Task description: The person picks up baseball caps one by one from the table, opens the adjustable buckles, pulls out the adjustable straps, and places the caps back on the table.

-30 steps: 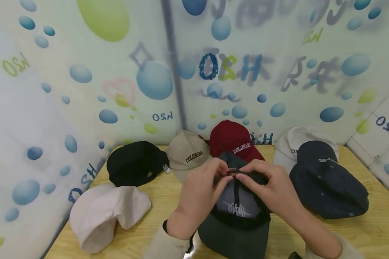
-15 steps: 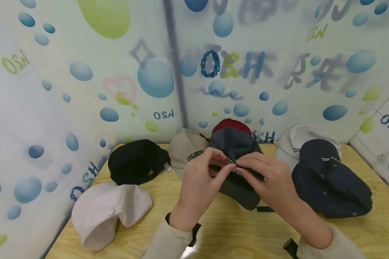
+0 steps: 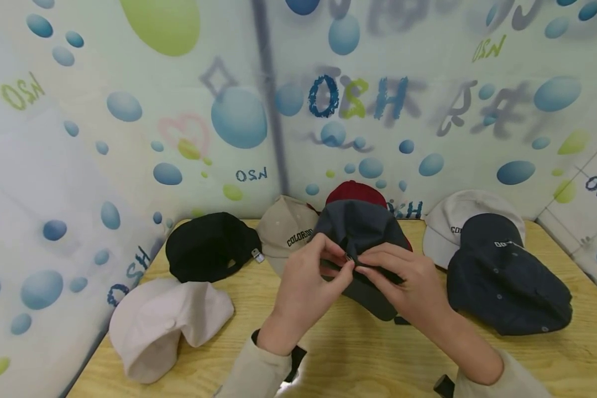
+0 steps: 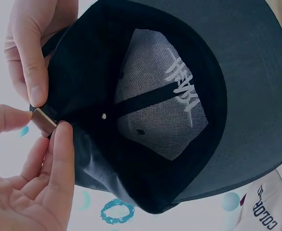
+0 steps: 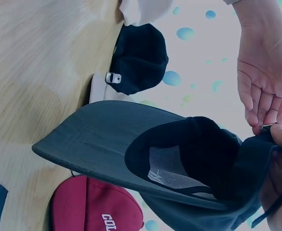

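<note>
Wood-grain table (image 3: 378, 359), bubble-print wall (image 3: 298, 50) behind: one dark cap (image 3: 363, 224) is held above the tabletop, buckle (image 4: 44, 121) pinched by the left hand (image 3: 305, 284), strap (image 5: 279, 201) gripped by the right hand (image 3: 415, 276), buckle adjustment seemingly begun but unfinished, six other caps (image 3: 209, 249) around.

Pale beige left sleeve (image 3: 255, 372), black strap (image 3: 294, 364) I see at its wrist end, matching right sleeve (image 3: 504, 378), dark stubby piece (image 3: 444, 386) beside it, bare left hand (image 3: 303, 290), bare right hand (image 3: 418, 279)
</note>
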`<state>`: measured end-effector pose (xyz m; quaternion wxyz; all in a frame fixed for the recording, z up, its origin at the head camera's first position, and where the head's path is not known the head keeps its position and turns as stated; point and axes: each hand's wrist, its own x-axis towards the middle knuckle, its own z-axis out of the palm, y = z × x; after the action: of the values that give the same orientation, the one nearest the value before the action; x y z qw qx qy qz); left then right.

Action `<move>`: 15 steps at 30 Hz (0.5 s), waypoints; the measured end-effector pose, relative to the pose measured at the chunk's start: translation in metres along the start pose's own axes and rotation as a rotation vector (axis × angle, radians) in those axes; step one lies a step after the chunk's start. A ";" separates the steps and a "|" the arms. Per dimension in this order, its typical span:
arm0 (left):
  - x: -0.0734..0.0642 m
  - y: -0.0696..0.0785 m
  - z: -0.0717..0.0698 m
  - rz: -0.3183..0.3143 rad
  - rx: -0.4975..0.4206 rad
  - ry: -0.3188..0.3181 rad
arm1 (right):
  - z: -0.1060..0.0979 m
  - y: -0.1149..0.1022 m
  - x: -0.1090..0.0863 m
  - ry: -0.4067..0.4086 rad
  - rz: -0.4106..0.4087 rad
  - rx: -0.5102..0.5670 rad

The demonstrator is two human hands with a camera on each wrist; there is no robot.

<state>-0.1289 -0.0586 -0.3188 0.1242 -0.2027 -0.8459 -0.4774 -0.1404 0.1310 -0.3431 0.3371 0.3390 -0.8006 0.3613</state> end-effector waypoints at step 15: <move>0.001 -0.006 0.000 -0.015 -0.122 -0.030 | -0.002 0.003 -0.001 0.041 0.031 0.044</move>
<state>-0.1330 -0.0607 -0.3230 0.0954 -0.2108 -0.8186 -0.5257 -0.1416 0.1342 -0.3440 0.3403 0.3265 -0.7905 0.3908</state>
